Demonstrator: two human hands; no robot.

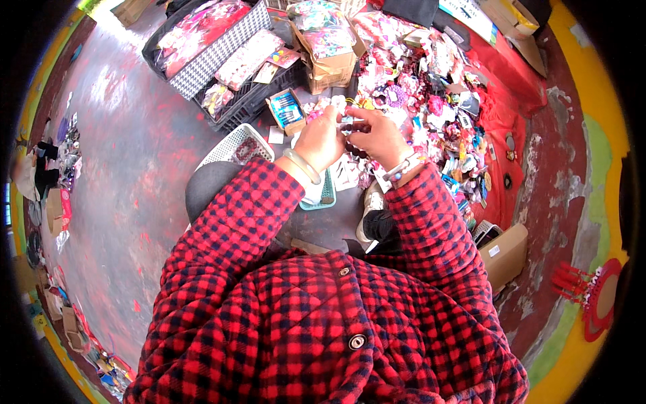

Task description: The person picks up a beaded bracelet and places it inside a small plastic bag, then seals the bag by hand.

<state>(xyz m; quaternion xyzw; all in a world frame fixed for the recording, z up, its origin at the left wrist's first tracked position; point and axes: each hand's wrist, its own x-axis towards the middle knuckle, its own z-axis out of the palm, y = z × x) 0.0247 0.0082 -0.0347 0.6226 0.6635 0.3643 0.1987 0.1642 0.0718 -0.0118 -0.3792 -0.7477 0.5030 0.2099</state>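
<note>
Both my hands are raised in front of me, close together at the edge of a colourful heap. Between them is a string of dark round beads (355, 149), partly hidden by the fingers. My left hand (319, 143) has its fingers pressed together on the near side of it. With thumb and bent fingers, my right hand (381, 138) grips the other side. Under the hands is a teal basket (328, 193), partly covered by my left wrist. Left of it, a white perforated basket (222, 147) holds dark red beaded loops.
A heap of small hair ornaments (431, 101) covers a red cloth (515, 128) at right. A small carton of blue packets (287, 109), a larger carton (331, 73) and black crates (232, 111) stand ahead. A shoe (369, 205) shows below my right hand.
</note>
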